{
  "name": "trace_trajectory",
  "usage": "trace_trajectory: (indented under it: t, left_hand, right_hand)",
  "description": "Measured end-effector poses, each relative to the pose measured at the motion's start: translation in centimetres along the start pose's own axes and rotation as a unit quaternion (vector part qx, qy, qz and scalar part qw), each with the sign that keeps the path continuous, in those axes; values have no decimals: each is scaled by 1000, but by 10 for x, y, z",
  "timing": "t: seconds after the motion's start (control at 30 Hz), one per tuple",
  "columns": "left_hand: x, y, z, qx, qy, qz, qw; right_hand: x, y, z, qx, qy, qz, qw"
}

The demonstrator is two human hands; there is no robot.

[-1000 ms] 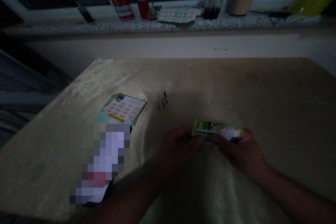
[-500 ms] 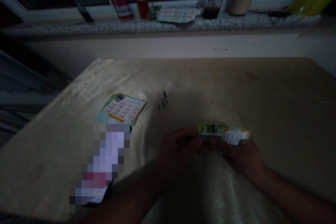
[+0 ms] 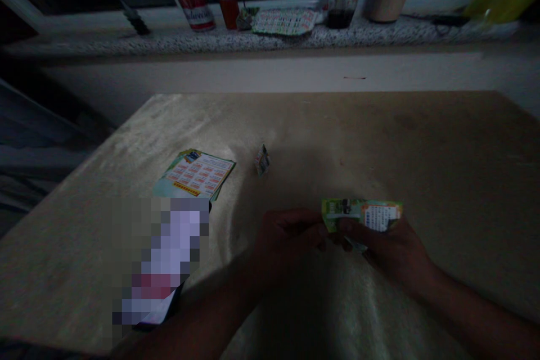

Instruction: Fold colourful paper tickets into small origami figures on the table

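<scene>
A green printed paper [image 3: 382, 216] with a white text panel is held above the table, folded or creased along its lower edge. My right hand [image 3: 392, 250] grips it from the right, thumb across its front. My left hand [image 3: 291, 233] is closed at the paper's lower left corner, its fingertips pinching there. A small folded paper piece [image 3: 262, 160] stands on the table beyond my left hand. Farther left lies a stack of printed sheets [image 3: 200, 174] with a calendar-like grid.
A phone [image 3: 169, 253], its screen pixelated, lies left of my left forearm on the table [image 3: 379, 135]. On the stone sill [image 3: 160, 42] stand a red can [image 3: 194, 4], an orange bottle [image 3: 228, 9], a cup of dark liquid [image 3: 340, 14] and a patterned packet [image 3: 284, 21].
The paper's left end has turned slightly and shows more green at its lower left corner. Both hands have shifted only a little.
</scene>
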State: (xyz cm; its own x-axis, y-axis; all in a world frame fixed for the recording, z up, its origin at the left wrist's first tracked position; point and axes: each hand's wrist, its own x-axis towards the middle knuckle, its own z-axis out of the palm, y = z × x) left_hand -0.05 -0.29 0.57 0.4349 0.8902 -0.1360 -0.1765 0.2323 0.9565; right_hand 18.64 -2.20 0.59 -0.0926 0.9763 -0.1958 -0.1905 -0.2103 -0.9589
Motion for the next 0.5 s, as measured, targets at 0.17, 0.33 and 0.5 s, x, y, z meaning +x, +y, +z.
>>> trace_trajectory:
  t: [0.17, 0.33, 0.5]
  left_hand:
    - [0, 2, 1, 10, 35, -1, 999]
    - [0, 1, 2, 18, 58, -7, 998]
    - [0, -1, 2, 33, 88, -35, 995]
  right_hand:
    - [-2, -6, 5, -47, 51, 8, 998]
    - [-4, -9, 9, -116, 73, 1, 991]
    - [-7, -6, 9, -153, 60, -20, 986]
